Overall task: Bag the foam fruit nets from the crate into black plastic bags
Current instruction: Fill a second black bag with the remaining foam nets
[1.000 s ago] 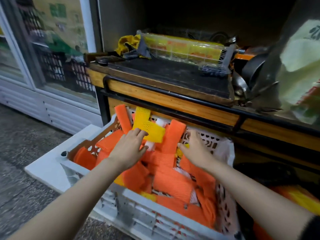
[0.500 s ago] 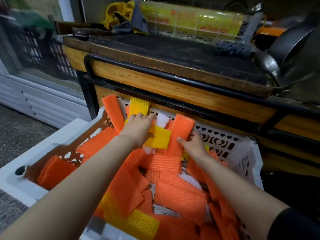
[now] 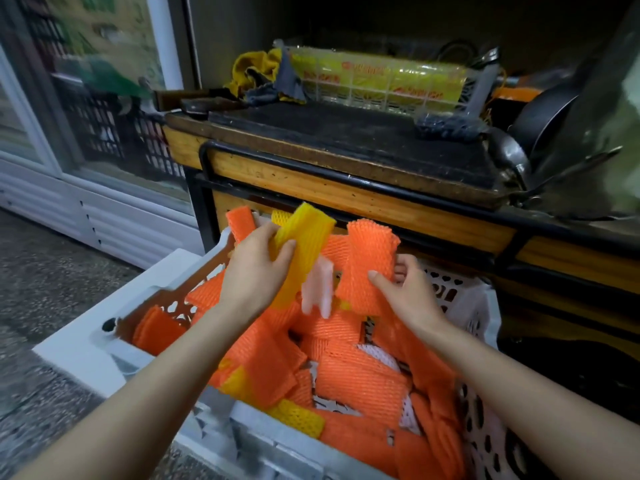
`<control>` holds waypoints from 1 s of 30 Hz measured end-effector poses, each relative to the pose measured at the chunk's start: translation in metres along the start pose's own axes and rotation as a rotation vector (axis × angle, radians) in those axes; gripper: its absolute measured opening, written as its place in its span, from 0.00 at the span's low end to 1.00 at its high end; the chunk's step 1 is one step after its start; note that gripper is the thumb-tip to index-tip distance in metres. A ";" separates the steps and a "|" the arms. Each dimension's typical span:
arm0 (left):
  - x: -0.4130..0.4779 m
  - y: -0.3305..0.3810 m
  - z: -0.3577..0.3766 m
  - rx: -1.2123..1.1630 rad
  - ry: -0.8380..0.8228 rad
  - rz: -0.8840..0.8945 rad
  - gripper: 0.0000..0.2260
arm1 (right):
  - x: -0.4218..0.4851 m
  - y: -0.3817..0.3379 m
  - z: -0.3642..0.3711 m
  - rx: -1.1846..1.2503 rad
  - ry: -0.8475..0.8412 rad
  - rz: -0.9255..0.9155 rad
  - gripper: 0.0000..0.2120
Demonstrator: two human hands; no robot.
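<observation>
Foam fruit nets (image 3: 360, 386) fill the crate (image 3: 481, 306), left hand (image 3: 256, 271) gripping a yellow net (image 3: 306, 237), right hand (image 3: 412, 292) pinching an orange net (image 3: 370, 261); loosely held, they may slip onto the floor (image 3: 52, 289).

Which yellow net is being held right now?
The raised yellow net at the far end, gripped by the left hand; other yellow nets lie loose in the crate.

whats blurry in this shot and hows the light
Head view: the white net between the left hand and right hand is motion-smeared; the yellow net is soft; the orange net is sharper; the glass door shows reflections; behind the cart it is dim.
</observation>
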State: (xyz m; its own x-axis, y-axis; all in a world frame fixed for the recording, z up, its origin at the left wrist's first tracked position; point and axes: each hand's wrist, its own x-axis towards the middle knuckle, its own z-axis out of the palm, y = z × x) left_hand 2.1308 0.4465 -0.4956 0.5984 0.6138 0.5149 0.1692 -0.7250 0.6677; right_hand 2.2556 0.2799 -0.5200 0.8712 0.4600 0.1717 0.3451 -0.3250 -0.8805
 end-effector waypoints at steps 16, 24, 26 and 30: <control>-0.055 0.030 -0.065 -0.460 0.219 -0.441 0.09 | -0.073 -0.104 -0.036 0.191 -0.299 -0.167 0.09; -0.083 0.036 -0.084 -0.670 -0.107 -0.367 0.09 | -0.080 -0.122 -0.020 0.040 -0.503 -0.156 0.12; -0.091 0.039 -0.085 -0.750 -0.208 -0.383 0.08 | -0.082 -0.126 -0.015 0.076 -0.499 -0.121 0.13; -0.103 0.030 -0.086 -0.856 -0.246 -0.382 0.14 | -0.084 -0.133 -0.007 0.080 -0.464 -0.113 0.18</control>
State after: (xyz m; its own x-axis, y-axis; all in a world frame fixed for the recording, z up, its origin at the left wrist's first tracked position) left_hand 2.0071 0.3877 -0.4827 0.7848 0.6080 0.1198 -0.1828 0.0424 0.9822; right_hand 2.1387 0.2788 -0.4147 0.5759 0.8146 0.0690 0.3851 -0.1958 -0.9019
